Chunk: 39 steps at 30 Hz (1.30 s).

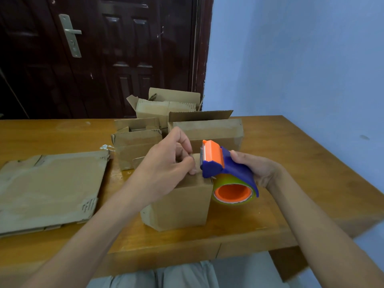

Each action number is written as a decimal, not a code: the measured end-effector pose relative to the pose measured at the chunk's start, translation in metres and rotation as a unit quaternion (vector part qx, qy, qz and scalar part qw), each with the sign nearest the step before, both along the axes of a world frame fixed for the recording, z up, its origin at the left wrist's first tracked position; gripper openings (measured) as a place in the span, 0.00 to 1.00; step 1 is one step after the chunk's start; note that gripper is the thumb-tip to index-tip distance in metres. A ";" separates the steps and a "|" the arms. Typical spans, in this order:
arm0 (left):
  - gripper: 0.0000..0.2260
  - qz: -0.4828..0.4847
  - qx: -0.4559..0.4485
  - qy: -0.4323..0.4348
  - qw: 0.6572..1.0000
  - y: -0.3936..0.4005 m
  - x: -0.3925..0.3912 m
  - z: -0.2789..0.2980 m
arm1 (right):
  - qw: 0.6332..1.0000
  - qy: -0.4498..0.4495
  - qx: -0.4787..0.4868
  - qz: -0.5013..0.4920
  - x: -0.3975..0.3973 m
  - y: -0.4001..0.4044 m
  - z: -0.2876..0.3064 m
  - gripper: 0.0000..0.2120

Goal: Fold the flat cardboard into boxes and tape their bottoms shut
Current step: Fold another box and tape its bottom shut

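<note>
A small folded cardboard box (180, 206) stands on the wooden table (291, 154) in front of me. My right hand (252, 169) grips a blue and orange tape dispenser (220, 165) with a clear tape roll (232, 192), its orange blade end held at the box's top right edge. My left hand (166, 161) rests on the box top with curled fingers pinched close to the dispenser's blade; the tape end itself is too thin to make out. A stack of flat cardboard (49, 190) lies on the left.
Several folded boxes (207, 129) stand together at the back of the table, the nearest one (135, 148) just behind my left hand. A dark door (99, 55) and a blue wall (301, 59) lie beyond. The table's front edge runs close to my lap.
</note>
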<state>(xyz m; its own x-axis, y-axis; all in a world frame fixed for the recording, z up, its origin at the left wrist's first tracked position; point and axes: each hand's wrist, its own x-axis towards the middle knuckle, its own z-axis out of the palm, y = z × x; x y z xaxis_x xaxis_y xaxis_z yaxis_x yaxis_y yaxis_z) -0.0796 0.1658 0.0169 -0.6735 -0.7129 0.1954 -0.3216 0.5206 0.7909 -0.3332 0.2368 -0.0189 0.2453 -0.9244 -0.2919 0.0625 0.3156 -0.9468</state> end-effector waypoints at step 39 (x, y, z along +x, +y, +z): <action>0.13 0.045 -0.107 -0.068 0.991 0.018 -0.006 -0.001 | 0.989 -0.086 -0.027 0.119 -0.008 -0.026 0.000 0.28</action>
